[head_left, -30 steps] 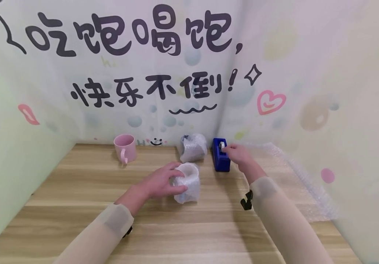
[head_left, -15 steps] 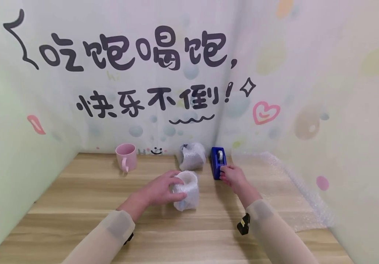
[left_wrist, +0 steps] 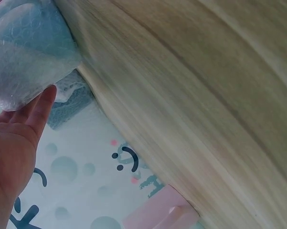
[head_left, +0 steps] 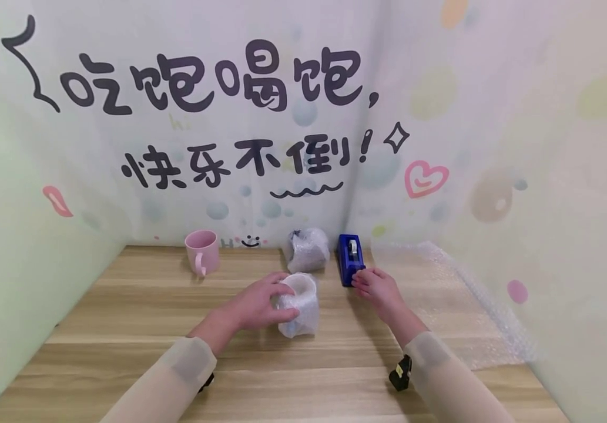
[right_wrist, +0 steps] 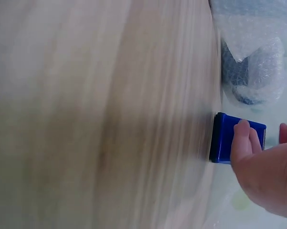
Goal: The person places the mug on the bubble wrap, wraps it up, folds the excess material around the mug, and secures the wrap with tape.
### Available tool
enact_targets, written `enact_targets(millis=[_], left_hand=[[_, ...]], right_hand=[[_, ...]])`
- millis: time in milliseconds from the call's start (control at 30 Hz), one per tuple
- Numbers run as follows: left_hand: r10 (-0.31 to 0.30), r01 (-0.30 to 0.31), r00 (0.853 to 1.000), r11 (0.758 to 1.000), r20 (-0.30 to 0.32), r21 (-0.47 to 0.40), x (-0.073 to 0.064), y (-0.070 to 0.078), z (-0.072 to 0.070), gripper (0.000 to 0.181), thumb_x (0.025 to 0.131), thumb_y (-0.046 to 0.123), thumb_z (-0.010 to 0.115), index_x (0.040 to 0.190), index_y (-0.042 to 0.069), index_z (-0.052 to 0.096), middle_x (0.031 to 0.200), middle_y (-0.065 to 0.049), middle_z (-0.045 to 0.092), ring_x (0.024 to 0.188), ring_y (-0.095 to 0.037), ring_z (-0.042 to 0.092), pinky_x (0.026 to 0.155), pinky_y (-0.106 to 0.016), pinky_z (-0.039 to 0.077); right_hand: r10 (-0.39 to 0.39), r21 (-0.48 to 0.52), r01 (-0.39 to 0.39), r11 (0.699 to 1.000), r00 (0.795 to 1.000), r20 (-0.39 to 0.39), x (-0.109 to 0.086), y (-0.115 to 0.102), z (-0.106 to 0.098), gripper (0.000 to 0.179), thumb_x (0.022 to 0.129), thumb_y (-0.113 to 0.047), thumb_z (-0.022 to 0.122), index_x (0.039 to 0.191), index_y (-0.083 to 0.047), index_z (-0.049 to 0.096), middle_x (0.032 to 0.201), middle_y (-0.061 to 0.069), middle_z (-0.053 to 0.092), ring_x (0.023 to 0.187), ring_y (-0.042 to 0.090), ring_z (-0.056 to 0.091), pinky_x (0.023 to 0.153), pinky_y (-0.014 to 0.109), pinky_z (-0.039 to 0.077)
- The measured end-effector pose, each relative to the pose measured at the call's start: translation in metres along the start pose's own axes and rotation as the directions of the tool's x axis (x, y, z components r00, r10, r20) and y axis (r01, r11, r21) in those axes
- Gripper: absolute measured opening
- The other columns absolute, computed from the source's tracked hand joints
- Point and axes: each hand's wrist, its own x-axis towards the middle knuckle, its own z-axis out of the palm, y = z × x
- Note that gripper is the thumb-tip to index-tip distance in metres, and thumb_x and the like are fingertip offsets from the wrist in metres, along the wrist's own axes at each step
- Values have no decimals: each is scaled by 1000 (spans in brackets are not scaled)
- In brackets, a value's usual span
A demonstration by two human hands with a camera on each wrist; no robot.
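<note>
A white cup in bubble wrap (head_left: 305, 317) stands on the wooden table with its round opening up. My left hand (head_left: 258, 302) grips it from the left, fingers over the rim and thumb on the near side. To its right, a blue tape dispenser (head_left: 344, 264) carries a small white roll of tape (head_left: 353, 248). At its front end is my right hand (head_left: 379, 291). In the right wrist view, bent fingers (right_wrist: 244, 143) lie in front of the dispenser's blue end, near its toothed cutter (right_wrist: 265, 138). I cannot tell whether those fingertips pinch tape.
Behind the wrapped cup lies another bubble-wrapped item (head_left: 308, 251) against the wall. A pink mug (head_left: 203, 252) stands at the back left. On the right, a clear sheet of bubble wrap (head_left: 435, 305) covers the table and reaches the side wall (head_left: 573, 294).
My right hand has come from the tape roll toward me to the dispenser's front end. The left hand keeps its grip on the wrapped cup. The head view has tilted slightly up.
</note>
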Motion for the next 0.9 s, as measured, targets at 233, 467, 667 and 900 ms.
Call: enact_targets(millis=[233,467,667,900], left_hand=[[-39,39,999,999,15,-21,0,0,2,47,97,47,80,128,12,78,167,-17,50,149,-43,54,124,-60,46],[-47,47,999,999,21,-6,1,3,0,46,98,47,79,130,14,77,167,-17,49,147,-42,55,124,-60,47],[-52,52,999,999,7,6,3,3,-7,49,98,47,78,132,13,77,169,-17,48,149,-44,54,125,-61,46],[-35,34,999,999,25,12,5,1,-7,50,98,48,77,133,12,76,170,-19,46,152,-46,50,126,-62,43]], right_hand=[[4,77,-13,997,993,120,-4,4,-11,14,115,-15,44,116,-5,54,157,35,53,145,41,59,128,53,45],[-47,197,-1,980,970,237,-6,9,-17,16,110,-6,40,99,-13,48,172,38,28,162,49,32,138,56,25],[-154,261,53,964,912,381,-6,10,-19,29,106,-8,34,85,-21,49,180,33,-3,170,51,5,141,55,0],[-60,50,46,998,940,336,-19,0,-18,29,108,-11,44,86,-21,60,177,31,25,165,42,32,138,54,21]])
